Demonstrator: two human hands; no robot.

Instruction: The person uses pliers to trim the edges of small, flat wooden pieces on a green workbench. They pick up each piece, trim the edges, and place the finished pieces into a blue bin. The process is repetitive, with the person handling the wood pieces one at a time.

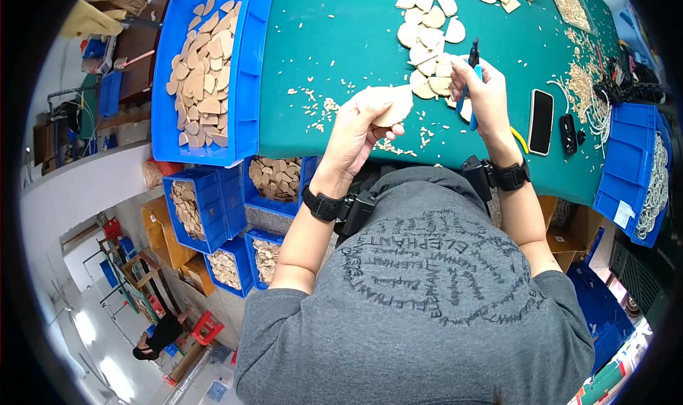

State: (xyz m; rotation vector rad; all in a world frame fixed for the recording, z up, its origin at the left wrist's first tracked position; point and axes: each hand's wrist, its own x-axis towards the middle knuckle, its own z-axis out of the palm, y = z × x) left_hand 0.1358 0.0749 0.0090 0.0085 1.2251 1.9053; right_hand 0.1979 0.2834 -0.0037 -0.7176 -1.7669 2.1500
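My left hand (358, 129) is closed on a flat, pale wooden piece (397, 107) with a rounded edge, held above the front of the green table. My right hand (489, 100) is closed around blue-handled nippers (475, 70), their dark jaws pointing away from me. Whether its fingertips also pinch something small, I cannot make out. Just beyond both hands, rounded wooden pieces (432, 36) lie overlapped in a long row. Small pale wooden bits (327, 110) are scattered on the table around my left hand.
At the left stands a blue bin (245, 70) of wooden pieces, with more filled blue crates (229, 204) below. On the right lie a phone (541, 122), a yellow-handled tool (520, 140), a heap of small pegs (585, 77) and a blue crate (626, 170) of cord. Another person (167, 334) is far off, lower left.
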